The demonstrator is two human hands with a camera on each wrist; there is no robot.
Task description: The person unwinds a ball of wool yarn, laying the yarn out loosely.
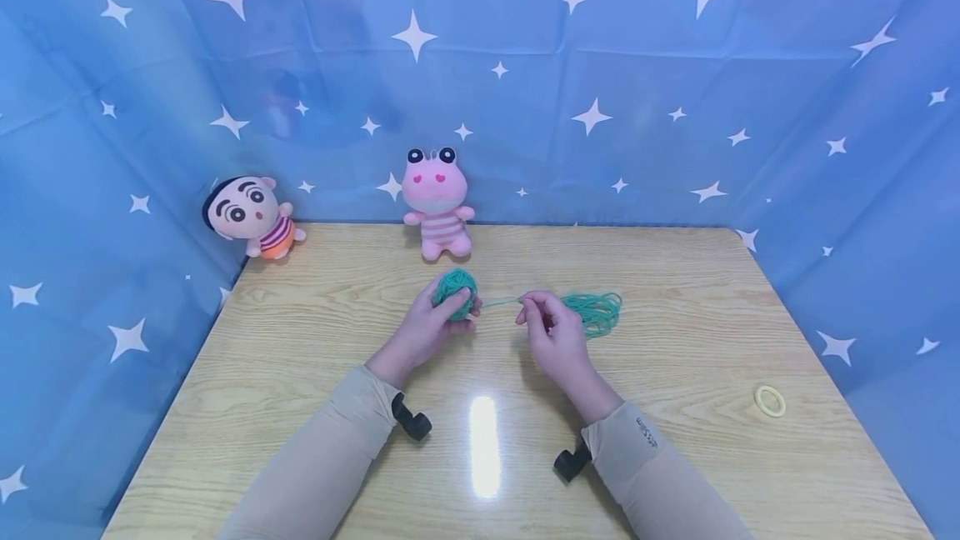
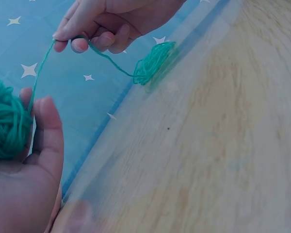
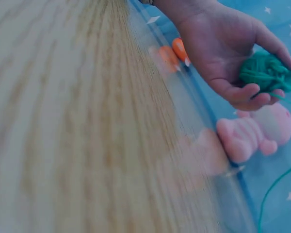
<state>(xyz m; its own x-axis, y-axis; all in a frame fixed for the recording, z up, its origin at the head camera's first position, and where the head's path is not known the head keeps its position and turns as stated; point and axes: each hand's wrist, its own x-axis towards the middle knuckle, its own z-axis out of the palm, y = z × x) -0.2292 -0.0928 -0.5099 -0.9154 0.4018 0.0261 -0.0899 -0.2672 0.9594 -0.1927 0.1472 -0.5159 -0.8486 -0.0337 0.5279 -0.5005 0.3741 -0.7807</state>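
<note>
A ball of green yarn (image 1: 454, 283) sits in my left hand (image 1: 431, 327), fingers and thumb curled round it; the same ball (image 3: 266, 73) shows in the right wrist view. From it a single strand (image 2: 41, 68) runs to my right hand (image 1: 557, 336), whose thumb and fingertips pinch it. Past those fingers the strand trails down to a loose looped bundle of green yarn (image 1: 597, 312) on the table, partly behind the right hand in the head view. Both hands are above the middle of the table, a short span apart.
A pink striped plush toy (image 1: 442, 207) stands at the table's back edge. Another plush toy (image 1: 251, 217) with dark hair leans at the back left corner. A pale yellow ring (image 1: 769, 401) lies on the wooden table (image 1: 675, 457) at the right. Behind hangs a blue star-patterned curtain (image 1: 510, 107).
</note>
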